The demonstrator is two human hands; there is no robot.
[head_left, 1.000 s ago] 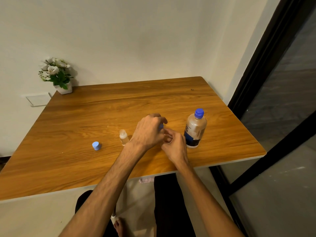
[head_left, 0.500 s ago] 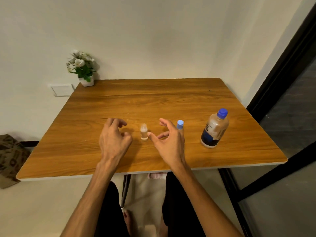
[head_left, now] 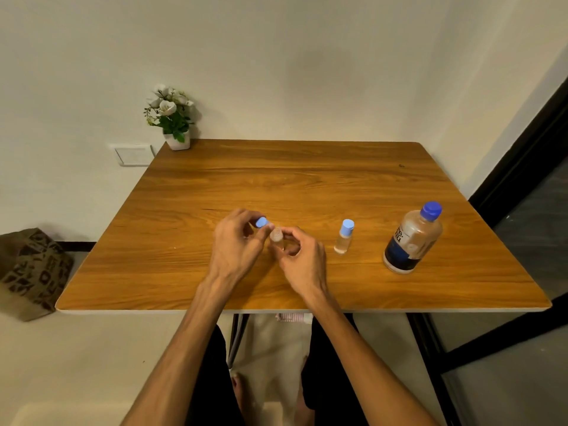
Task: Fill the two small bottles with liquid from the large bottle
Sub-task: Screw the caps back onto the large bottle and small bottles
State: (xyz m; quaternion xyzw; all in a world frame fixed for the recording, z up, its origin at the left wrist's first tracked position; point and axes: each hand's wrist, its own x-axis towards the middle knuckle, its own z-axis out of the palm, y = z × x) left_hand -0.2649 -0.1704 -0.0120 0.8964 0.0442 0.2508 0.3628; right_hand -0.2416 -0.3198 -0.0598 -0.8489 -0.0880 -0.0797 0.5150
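Pinching a small blue cap [head_left: 261, 222] between thumb and fingertips, the left hand [head_left: 236, 250] hovers over the middle of the wooden table [head_left: 307, 182], nearer its front edge than its back one. The cap sits just beside the open mouth of an uncapped small bottle [head_left: 276, 238], which stands upright on the table. The right hand [head_left: 302, 259] curls its thumb and fingers round this bottle from the right, holding it low on the body.

To the right of both hands, well apart from them, a second small bottle [head_left: 345, 236] stands upright with its blue cap on and clear liquid inside. Further right, near the table's right edge, the large bottle [head_left: 412, 239] stands with a dark blue cap and dark label; it looks tilted, likely from the wide lens.

A small potted plant with white flowers [head_left: 172, 118] sits at the table's back left corner. A patterned brown bag [head_left: 30, 272] rests on the floor left of the table.
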